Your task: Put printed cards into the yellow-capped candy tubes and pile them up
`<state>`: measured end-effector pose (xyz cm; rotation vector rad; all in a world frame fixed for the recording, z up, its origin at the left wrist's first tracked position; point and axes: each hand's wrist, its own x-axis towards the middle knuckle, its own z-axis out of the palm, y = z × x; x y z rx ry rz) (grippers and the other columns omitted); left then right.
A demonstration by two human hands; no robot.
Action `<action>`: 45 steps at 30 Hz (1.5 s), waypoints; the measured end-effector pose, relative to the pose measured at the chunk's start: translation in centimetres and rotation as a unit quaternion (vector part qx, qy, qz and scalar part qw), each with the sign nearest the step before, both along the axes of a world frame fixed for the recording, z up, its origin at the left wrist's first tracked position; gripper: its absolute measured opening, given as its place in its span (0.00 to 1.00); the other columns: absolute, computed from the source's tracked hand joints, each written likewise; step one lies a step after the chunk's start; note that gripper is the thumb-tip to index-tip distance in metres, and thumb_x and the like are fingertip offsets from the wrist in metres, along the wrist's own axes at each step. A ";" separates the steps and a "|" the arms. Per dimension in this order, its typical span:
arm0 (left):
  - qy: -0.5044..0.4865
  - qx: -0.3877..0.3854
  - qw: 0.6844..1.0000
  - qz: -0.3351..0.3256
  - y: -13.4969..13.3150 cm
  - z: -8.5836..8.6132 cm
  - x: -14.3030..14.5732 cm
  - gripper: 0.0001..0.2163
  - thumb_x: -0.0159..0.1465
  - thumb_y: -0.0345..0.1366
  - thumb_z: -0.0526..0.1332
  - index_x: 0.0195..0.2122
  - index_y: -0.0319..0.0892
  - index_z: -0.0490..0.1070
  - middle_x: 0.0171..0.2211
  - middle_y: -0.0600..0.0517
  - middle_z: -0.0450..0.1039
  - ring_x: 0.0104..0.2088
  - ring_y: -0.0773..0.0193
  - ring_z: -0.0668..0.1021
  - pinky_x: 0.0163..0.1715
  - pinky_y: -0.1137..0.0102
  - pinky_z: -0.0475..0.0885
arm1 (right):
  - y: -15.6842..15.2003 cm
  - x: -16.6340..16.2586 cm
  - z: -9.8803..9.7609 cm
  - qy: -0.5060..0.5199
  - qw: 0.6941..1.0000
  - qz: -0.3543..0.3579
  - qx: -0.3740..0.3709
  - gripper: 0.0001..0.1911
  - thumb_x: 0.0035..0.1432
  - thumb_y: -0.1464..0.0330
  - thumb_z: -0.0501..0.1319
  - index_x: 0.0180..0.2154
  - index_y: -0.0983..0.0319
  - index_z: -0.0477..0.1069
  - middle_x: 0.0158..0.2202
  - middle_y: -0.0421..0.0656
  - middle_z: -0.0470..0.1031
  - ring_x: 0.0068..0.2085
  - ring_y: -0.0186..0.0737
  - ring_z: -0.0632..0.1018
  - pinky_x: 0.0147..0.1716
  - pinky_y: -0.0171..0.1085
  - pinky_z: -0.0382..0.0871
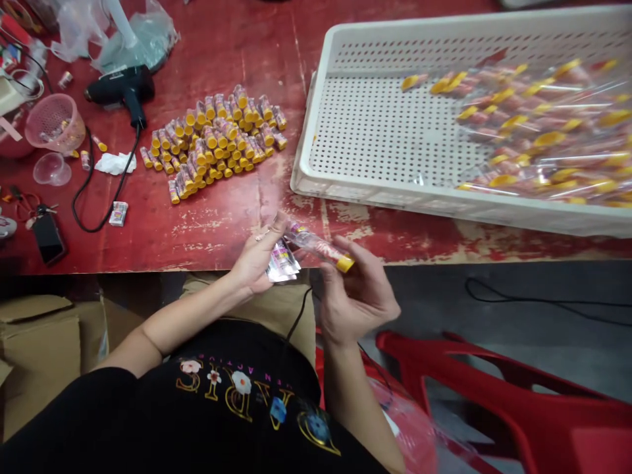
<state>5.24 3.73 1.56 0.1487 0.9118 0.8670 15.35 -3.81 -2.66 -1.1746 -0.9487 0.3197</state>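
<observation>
Just over the table's front edge, my left hand (259,259) is closed on several silvery printed sachets (283,262). Its fingertips also meet the upper end of a clear tube (320,247) with a yellow cap and pinkish contents. The capped end of this tube is pinched between the thumb and fingers of my right hand (358,289). Beyond my hands lies a pile of small printed tubes (217,141), their yellow ends facing me. I cannot make out whether the tube's far end is open.
A white perforated tray (375,125) at the right holds many yellow-capped tubes in clear plastic (543,131). To the left are a heat gun (123,89) with its cord, a pink basket (55,123), crumpled tissue (115,163) and keys. A red chair (474,388) stands below the table.
</observation>
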 end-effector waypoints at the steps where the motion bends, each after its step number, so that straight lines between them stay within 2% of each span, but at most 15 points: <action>1: 0.001 0.007 1.000 -0.002 0.0 0.0 -0.1 0.18 0.55 0.41 0.76 0.33 0.39 0.67 0.26 0.57 0.73 0.24 0.71 0.77 0.31 0.74 0.76 | -0.5 0.2 -0.1 -0.045 0.999 0.007 -0.006 0.22 0.58 0.72 0.69 0.54 0.53 0.78 0.48 0.44 0.82 0.49 0.44 0.83 0.51 0.46 0.79; 3: 0.009 0.029 0.999 -0.013 -0.2 -0.1 -0.3 0.20 0.53 0.42 0.77 0.33 0.40 0.67 0.26 0.57 0.73 0.23 0.71 0.76 0.31 0.73 0.77 | -1.2 0.7 -0.1 -0.115 0.993 0.030 -0.013 0.23 0.59 0.74 0.67 0.56 0.52 0.76 0.51 0.45 0.82 0.51 0.45 0.83 0.52 0.47 0.79; 6: 0.016 0.067 0.998 -0.010 -0.7 -0.5 -0.5 0.23 0.49 0.44 0.79 0.36 0.40 0.69 0.27 0.57 0.74 0.25 0.70 0.77 0.32 0.71 0.77 | -1.5 1.3 0.2 -0.158 0.986 0.056 -0.012 0.26 0.56 0.75 0.70 0.55 0.50 0.77 0.50 0.44 0.82 0.49 0.45 0.83 0.49 0.46 0.80; 8: 0.021 0.084 0.996 0.001 -0.9 -0.8 -0.5 0.25 0.46 0.43 0.80 0.40 0.41 0.70 0.29 0.56 0.76 0.26 0.69 0.78 0.32 0.71 0.76 | -1.3 1.5 0.4 -0.147 0.985 0.083 -0.029 0.27 0.54 0.74 0.72 0.54 0.49 0.78 0.50 0.44 0.82 0.49 0.45 0.83 0.49 0.46 0.81; 12: 0.058 0.108 0.992 0.033 -1.0 -1.2 -0.5 0.24 0.48 0.40 0.79 0.44 0.43 0.73 0.30 0.57 0.76 0.27 0.70 0.77 0.34 0.73 0.73 | -0.4 1.3 0.9 -0.102 0.979 0.157 -0.086 0.26 0.61 0.73 0.66 0.59 0.50 0.74 0.56 0.46 0.78 0.55 0.46 0.80 0.53 0.47 0.79; 14: 0.076 0.121 0.989 0.039 -1.0 -1.1 -0.5 0.23 0.48 0.38 0.79 0.43 0.43 0.75 0.31 0.57 0.76 0.29 0.70 0.78 0.35 0.73 0.73 | 0.0 1.0 1.1 -0.094 0.982 0.142 -0.085 0.23 0.61 0.73 0.66 0.57 0.50 0.75 0.52 0.45 0.81 0.51 0.43 0.82 0.51 0.46 0.80; 19: 0.074 0.161 0.984 0.014 -1.4 -0.8 -1.0 0.24 0.46 0.39 0.80 0.44 0.45 0.76 0.33 0.55 0.77 0.31 0.68 0.78 0.35 0.71 0.74 | 0.9 0.0 1.1 -0.057 0.994 0.068 -0.058 0.18 0.55 0.76 0.71 0.46 0.52 0.82 0.38 0.41 0.83 0.38 0.36 0.82 0.39 0.38 0.79; 25: 0.068 0.179 0.981 0.034 -1.0 -1.2 -1.1 0.26 0.44 0.40 0.80 0.44 0.45 0.76 0.33 0.55 0.76 0.30 0.70 0.76 0.33 0.72 0.74 | 2.2 -1.0 0.7 -0.027 0.998 0.028 -0.047 0.15 0.52 0.77 0.72 0.40 0.53 0.83 0.34 0.40 0.82 0.36 0.35 0.82 0.37 0.37 0.77; 32: 0.074 0.170 0.981 0.064 0.8 -2.5 -1.2 0.27 0.45 0.39 0.80 0.46 0.45 0.75 0.35 0.55 0.77 0.29 0.71 0.76 0.32 0.75 0.74 | 4.0 -1.7 -0.7 0.012 0.997 0.035 -0.073 0.08 0.53 0.73 0.72 0.37 0.56 0.83 0.33 0.40 0.81 0.34 0.36 0.81 0.35 0.38 0.76; 34: 0.073 0.139 0.985 0.074 2.2 -2.9 -1.3 0.27 0.47 0.38 0.79 0.48 0.45 0.75 0.39 0.53 0.78 0.29 0.71 0.77 0.31 0.75 0.74 | 5.8 -1.4 -1.4 0.021 0.995 0.050 -0.081 0.07 0.54 0.72 0.72 0.37 0.56 0.83 0.33 0.40 0.81 0.34 0.36 0.81 0.34 0.38 0.76; 36: 0.064 0.087 0.990 0.089 3.9 -3.3 -1.4 0.22 0.54 0.39 0.76 0.48 0.44 0.75 0.40 0.51 0.79 0.30 0.70 0.79 0.31 0.75 0.74 | 9.3 -0.9 -2.2 0.000 0.996 0.051 -0.074 0.06 0.55 0.71 0.71 0.37 0.58 0.83 0.33 0.41 0.80 0.33 0.36 0.80 0.33 0.38 0.74; 38: 0.047 0.020 0.994 0.100 5.4 -3.7 -1.7 0.14 0.62 0.38 0.70 0.47 0.40 0.74 0.38 0.49 0.79 0.30 0.69 0.80 0.30 0.76 0.75 | 14.4 -0.5 -3.1 -0.053 0.996 0.032 -0.071 0.04 0.56 0.70 0.70 0.36 0.59 0.83 0.32 0.41 0.80 0.33 0.37 0.79 0.33 0.38 0.73; 40: 0.030 -0.032 0.993 0.109 6.4 -3.9 -2.2 0.07 0.67 0.32 0.64 0.45 0.38 0.73 0.35 0.48 0.79 0.30 0.69 0.81 0.32 0.75 0.75 | 20.2 -0.3 -3.8 -0.120 0.988 0.016 -0.100 0.03 0.56 0.73 0.68 0.34 0.62 0.82 0.32 0.43 0.79 0.35 0.38 0.78 0.37 0.39 0.73; 43: 0.023 -0.044 0.991 0.125 6.5 -4.0 -3.6 0.10 0.65 0.21 0.61 0.46 0.36 0.73 0.36 0.46 0.81 0.34 0.67 0.83 0.39 0.73 0.78 | 27.5 0.7 -4.1 -0.207 0.960 0.066 -0.179 0.07 0.55 0.78 0.65 0.32 0.64 0.81 0.34 0.44 0.80 0.37 0.39 0.78 0.43 0.41 0.73; 45: 0.031 -0.040 0.990 0.132 6.1 -4.1 -4.7 0.09 0.65 0.20 0.61 0.45 0.35 0.74 0.37 0.45 0.82 0.36 0.66 0.84 0.41 0.72 0.78 | 30.3 2.6 -4.1 -0.242 0.947 0.100 -0.185 0.08 0.56 0.78 0.63 0.35 0.65 0.80 0.36 0.45 0.81 0.40 0.40 0.79 0.47 0.42 0.73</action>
